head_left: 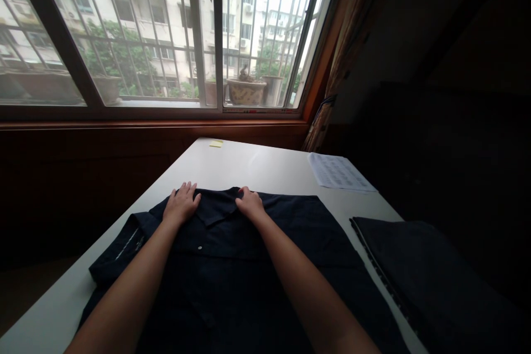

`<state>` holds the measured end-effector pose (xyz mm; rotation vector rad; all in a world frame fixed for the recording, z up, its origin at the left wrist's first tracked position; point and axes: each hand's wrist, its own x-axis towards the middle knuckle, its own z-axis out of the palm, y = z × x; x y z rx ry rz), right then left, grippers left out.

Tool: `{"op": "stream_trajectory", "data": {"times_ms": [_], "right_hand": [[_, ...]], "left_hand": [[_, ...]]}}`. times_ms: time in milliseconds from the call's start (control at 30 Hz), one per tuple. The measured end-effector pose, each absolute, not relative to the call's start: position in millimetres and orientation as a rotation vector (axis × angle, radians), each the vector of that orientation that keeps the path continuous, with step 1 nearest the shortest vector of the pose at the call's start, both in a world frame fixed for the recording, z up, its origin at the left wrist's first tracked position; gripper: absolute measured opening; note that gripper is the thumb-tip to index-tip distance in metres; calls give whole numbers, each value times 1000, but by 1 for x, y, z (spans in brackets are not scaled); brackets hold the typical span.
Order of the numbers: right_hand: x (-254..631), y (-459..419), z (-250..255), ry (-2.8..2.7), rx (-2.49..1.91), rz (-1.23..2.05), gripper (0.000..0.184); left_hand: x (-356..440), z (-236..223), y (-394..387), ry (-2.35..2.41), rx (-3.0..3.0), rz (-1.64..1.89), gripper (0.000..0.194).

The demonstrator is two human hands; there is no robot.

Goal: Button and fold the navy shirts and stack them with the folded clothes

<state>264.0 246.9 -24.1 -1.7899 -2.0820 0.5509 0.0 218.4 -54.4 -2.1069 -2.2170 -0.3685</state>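
Two bare forearms [298, 271] reach forward over a dark navy cloth garment with a collar [232, 282], which lies spread on a smooth white tabletop [257, 168]. Off to the right, a folded piece of dark fabric with a pale-flecked edge [418, 254] rests apart from it. On the left, a loose navy sleeve-like part with a whitish seam line [114, 265] bulges slightly, and a small pale round button [199, 248] sits below the pointed navy collar [213, 214]. The left hand [181, 204] is opened wide, palm down, on the cloth left of the collar; broad, light pressure there should steady the layers without dragging them. The right hand [250, 203] is narrow, thumb and forefinger close together at the collar's right side; whether cloth is pinched between them, I cannot tell. Small, gentle adjustments suit this edge, with both collar points kept level and the fabric beneath free of creases; pulling with one hand alone could skew the neckline. Farther back are white printed sheets [341, 172] and a small yellow paper note [216, 144], then a metal-framed sliding window [220, 38] with a patterned clay pot [246, 92] outside.
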Motion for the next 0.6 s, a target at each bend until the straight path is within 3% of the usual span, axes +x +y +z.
{"op": "stream_trajectory", "data": {"times_ms": [600], "right_hand": [[232,284,-19,-2120,-1620,585,30]], "left_hand": [[9,-40,200,-2012,-2220,-533,44]]}}
